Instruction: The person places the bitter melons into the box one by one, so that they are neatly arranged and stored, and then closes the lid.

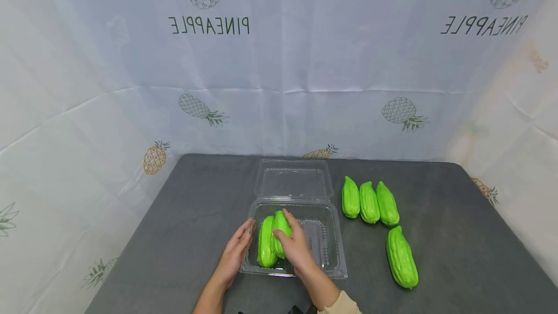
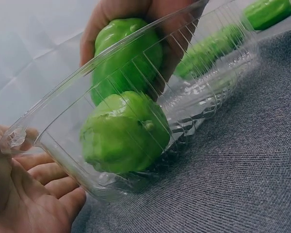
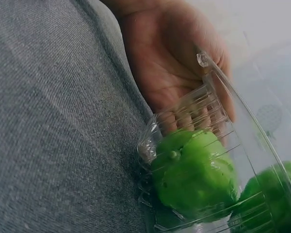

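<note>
My right hand (image 1: 298,251) grips a green bitter melon (image 1: 282,229) from above, thumb on its near side and fingers along its far side. It is inside the clear plastic container (image 1: 322,270), beside another bitter melon (image 1: 266,243) that lies along the left part of the container. My left hand (image 1: 237,251) is at the container's left wall. In the left wrist view its fingers (image 2: 53,174) extend along the outside, with the thumb by the rim corner. The right wrist view shows the left palm (image 3: 160,63) facing that wall; there the right hand is out of sight.
The container's hinged lid (image 1: 293,180) lies folded back behind it. To its right, three bitter melons (image 1: 369,202) stand in a row, and a single bitter melon (image 1: 402,258) lies nearer the front. A grey table (image 1: 183,236) carries everything, with a pineapple-print curtain (image 1: 279,62) behind.
</note>
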{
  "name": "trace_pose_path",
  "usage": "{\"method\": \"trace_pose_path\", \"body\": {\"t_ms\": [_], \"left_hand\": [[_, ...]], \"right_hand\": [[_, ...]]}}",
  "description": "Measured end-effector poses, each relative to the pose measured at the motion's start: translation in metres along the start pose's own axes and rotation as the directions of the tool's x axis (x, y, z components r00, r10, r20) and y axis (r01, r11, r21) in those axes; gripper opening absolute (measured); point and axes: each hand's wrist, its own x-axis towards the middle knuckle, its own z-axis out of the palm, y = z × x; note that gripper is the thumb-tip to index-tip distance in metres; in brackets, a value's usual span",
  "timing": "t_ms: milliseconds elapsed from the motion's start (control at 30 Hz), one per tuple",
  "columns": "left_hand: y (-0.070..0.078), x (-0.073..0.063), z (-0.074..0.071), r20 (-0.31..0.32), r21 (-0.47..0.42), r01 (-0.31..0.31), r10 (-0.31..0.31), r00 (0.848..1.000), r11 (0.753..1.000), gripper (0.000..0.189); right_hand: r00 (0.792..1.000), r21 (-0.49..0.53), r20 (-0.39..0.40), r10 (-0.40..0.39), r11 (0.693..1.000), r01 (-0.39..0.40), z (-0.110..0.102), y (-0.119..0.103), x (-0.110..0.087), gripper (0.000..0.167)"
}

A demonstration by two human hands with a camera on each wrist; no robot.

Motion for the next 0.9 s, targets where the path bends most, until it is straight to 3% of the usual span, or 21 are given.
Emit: {"method": "trace_pose_path", "body": {"t_ms": [267, 567, 900], "left_hand": [[0.0008, 0.0000, -0.0003, 0.011, -0.003, -0.002, 0.002, 1.000, 1.000, 0.059], [-0.0005, 0.0004, 0.0004, 0.009, -0.009, 0.003, -0.003, 1.000, 1.000, 0.059], [-0.0011, 0.0000, -0.0003, 0.000, 0.010, 0.002, -0.003, 1.000, 1.000, 0.060]], "right_hand": [[0.994, -0.003, 0.112, 0.008, 1.000, -0.008, 0.0001, -0.0011, 0.0005, 0.061], [0.979, 0.091, 0.183, 0.087, 0.990, -0.105, -0.0033, 0.0031, 0.0026, 0.061], [0.983, -0.110, 0.178, 0.050, 0.993, -0.030, -0.0067, 0.0010, 0.0053, 0.066]]}}
